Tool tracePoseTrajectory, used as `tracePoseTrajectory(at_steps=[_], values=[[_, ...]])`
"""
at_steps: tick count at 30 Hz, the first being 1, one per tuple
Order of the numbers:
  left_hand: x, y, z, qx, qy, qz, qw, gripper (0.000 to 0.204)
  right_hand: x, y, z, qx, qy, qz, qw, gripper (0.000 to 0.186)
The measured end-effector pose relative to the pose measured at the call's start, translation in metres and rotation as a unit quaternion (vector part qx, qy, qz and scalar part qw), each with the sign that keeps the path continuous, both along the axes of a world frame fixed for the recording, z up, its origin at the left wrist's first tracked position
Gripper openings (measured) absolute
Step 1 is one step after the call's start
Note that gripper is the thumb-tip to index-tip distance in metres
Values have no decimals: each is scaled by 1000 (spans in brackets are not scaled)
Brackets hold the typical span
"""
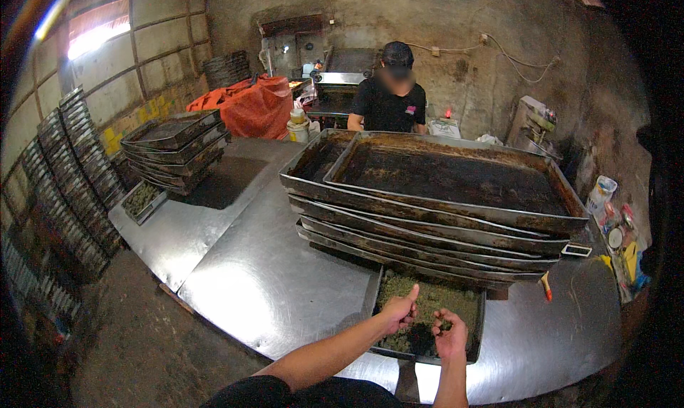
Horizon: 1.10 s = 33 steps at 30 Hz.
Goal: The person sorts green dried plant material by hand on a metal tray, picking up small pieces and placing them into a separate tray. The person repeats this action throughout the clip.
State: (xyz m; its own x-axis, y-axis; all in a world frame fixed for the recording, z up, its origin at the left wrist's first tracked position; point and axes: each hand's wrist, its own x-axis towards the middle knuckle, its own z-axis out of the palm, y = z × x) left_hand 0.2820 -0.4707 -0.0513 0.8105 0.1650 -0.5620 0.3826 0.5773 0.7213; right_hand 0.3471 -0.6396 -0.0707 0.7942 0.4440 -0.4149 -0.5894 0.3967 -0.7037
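Note:
Both my hands are over a dark rectangular tray (pixel 482 329) of greenish, crumbly material (pixel 427 294) at the table's near edge. My left hand (pixel 400 313) is above the tray's middle, its thumb sticking up apart from its bent fingers. Just to its right is my right hand (pixel 452 334), fingers loosely curled with a gap to the thumb. I see nothing held in either hand. A dark patch shows in the crumbs between and below them. The tray's far end is hidden beneath a tall stack of large, stained metal trays (pixel 442 226).
A metal table (pixel 285 280) spreads around me. More stacked trays (pixel 174 148) and a small crumb-filled tray (pixel 142 200) are at the left. A co-worker (pixel 390 94) stands behind the big stack. A brush-like tool with an orange handle (pixel 546 287) lies right.

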Motion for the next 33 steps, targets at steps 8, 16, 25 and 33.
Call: tracePoseTrajectory(at_steps=[8, 16, 25, 33], values=[[2, -5, -2, 53, 6, 53, 997, 56, -3, -1, 11, -47, -35, -67, 996, 47], [5, 6, -17, 10, -58, -32, 998, 42, -2, 2, 7, -73, -98, -60, 991, 41], [3, 7, -13, -197, 19, 24, 980, 58, 6, -10, -3, 20, 69, -75, 995, 35], [-2, 1, -7, -39, -31, 48, 998, 65, -2, -8, 9, -38, -19, -69, 997, 52]])
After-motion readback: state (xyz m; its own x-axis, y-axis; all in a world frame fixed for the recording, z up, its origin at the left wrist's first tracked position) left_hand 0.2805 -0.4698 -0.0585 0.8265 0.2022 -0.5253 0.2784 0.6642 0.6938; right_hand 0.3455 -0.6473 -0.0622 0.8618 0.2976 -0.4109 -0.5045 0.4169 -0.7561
